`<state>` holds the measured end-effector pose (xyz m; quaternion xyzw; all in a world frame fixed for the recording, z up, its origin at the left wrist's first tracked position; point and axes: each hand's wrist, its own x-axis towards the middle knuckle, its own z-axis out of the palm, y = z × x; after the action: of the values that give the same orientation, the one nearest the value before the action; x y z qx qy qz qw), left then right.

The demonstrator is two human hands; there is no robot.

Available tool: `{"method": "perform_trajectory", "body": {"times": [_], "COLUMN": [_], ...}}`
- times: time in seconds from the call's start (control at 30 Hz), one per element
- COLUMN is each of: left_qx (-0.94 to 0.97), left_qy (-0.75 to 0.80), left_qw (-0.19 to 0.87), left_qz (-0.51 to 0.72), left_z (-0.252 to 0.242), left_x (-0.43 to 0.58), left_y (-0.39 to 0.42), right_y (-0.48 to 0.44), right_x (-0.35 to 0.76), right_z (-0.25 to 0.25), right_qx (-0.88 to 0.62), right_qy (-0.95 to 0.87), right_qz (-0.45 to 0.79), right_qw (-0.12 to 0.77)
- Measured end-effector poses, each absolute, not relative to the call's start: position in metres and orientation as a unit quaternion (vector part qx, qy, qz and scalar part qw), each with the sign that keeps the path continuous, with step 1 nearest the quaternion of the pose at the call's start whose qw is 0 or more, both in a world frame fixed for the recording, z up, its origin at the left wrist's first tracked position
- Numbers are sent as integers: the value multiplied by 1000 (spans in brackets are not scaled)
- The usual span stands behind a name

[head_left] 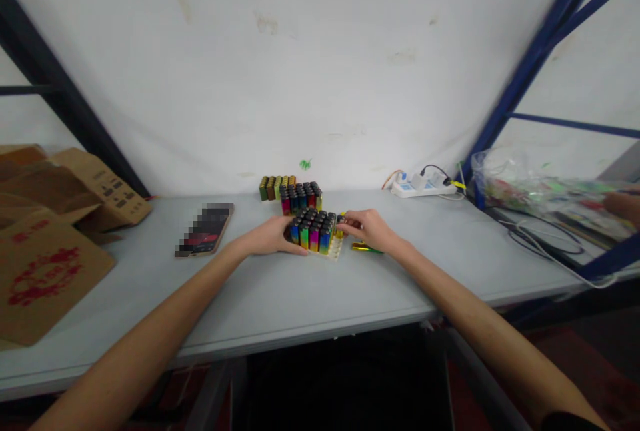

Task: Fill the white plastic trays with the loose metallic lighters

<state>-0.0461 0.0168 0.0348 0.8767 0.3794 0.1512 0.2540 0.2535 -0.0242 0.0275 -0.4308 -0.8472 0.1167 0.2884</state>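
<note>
Several colourful lighters (314, 234) with black tops stand upright in rows in a pale tray (335, 249), whose right end shows bare slots. My left hand (273, 236) is wrapped round the left side of this group. At the tray's right edge, my right hand (364, 225) pinches a yellow lighter (341, 229) by its top. Below that hand, gold and green lighters (364, 247) lie flat on the table. Two more upright groups stand behind: multicoloured lighters (301, 199) and, farther left, yellow-green ones (277, 189).
On the grey table (280, 297) a phone (205, 231) lies left. Cardboard boxes (55, 271) fill the far left. A power strip (423, 184) sits by the wall. Right are plastic bags (530, 184), cables (550, 244) and another person's hand (623, 207).
</note>
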Motion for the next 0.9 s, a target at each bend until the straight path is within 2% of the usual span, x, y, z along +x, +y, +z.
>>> {"method": "perform_trajectory", "body": {"times": [0.3, 0.5, 0.6, 0.73, 0.9], "left_qx": [876, 876, 877, 877, 878], "left_qy": [382, 369, 371, 375, 369], "left_qw": [255, 270, 263, 257, 260], "left_qz": [145, 156, 159, 157, 161], "left_z": [35, 36, 36, 35, 34], "left_x": [-47, -46, -46, -47, -47], "left_y": [17, 16, 16, 16, 18], "right_y": [-20, -17, -17, -16, -16], "right_x": [315, 348, 349, 345, 335], "right_z": [51, 48, 46, 46, 50], "right_qx": [-476, -471, -473, -494, -478], "right_qy": [-820, -809, -799, -801, -793], "right_qz": [193, 322, 353, 300, 268], "right_qw": [254, 142, 119, 157, 267]}}
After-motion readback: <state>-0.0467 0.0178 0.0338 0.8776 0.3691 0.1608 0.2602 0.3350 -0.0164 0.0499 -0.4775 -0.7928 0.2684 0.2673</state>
